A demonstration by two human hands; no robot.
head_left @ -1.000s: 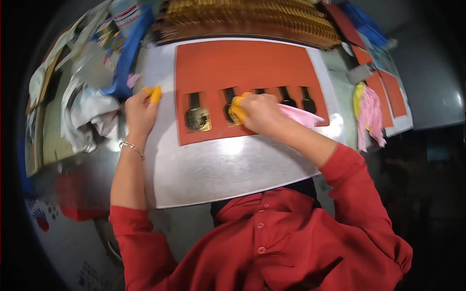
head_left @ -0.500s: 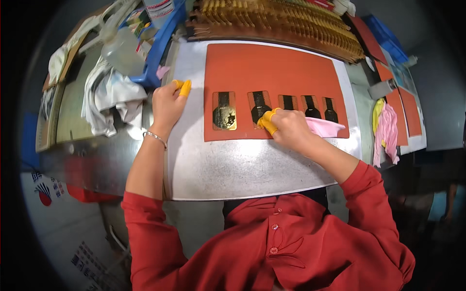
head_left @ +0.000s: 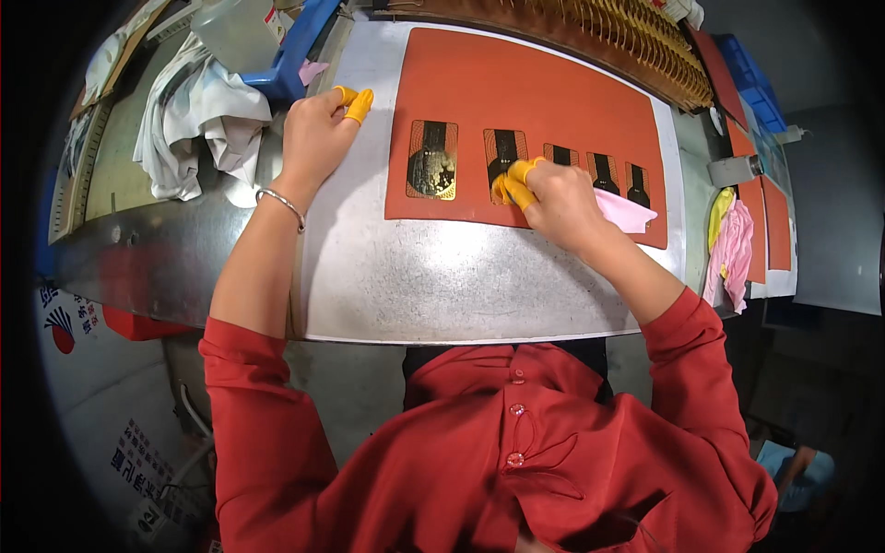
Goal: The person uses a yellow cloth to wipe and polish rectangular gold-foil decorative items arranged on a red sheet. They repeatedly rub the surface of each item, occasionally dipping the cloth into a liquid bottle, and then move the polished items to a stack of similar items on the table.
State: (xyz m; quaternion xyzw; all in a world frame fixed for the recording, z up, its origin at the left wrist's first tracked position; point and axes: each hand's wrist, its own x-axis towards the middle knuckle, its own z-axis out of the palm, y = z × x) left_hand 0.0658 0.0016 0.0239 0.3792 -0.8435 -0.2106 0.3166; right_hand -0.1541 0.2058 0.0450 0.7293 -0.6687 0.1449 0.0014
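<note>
Five would be too exact a tally, so: several black-and-gold metal cards lie in a row on an orange-red mat [head_left: 525, 83]. My right hand [head_left: 562, 203], with yellow finger cots on its fingertips, bends over the second card [head_left: 503, 147], fingertips at its lower part. A pink cloth [head_left: 629, 212] sticks out from under that hand's palm side; the grip on it is partly hidden. The leftmost card [head_left: 432, 160] has a patchy gold round area. My left hand [head_left: 318, 138], also in yellow finger cots, is curled closed beside the mat's left edge, with nothing visible in it.
A long row of gold-coloured pieces [head_left: 618, 46] stands along the back. White cloths [head_left: 203, 115] and a blue bin [head_left: 286, 69] are at the left. Pink and yellow cloths [head_left: 733, 240] hang at the right, near a grey block [head_left: 735, 170].
The view has tilted, so the bench sits higher in the picture. My right hand's fingertips have shifted slightly on the second card; my left hand stays beside the mat.
</note>
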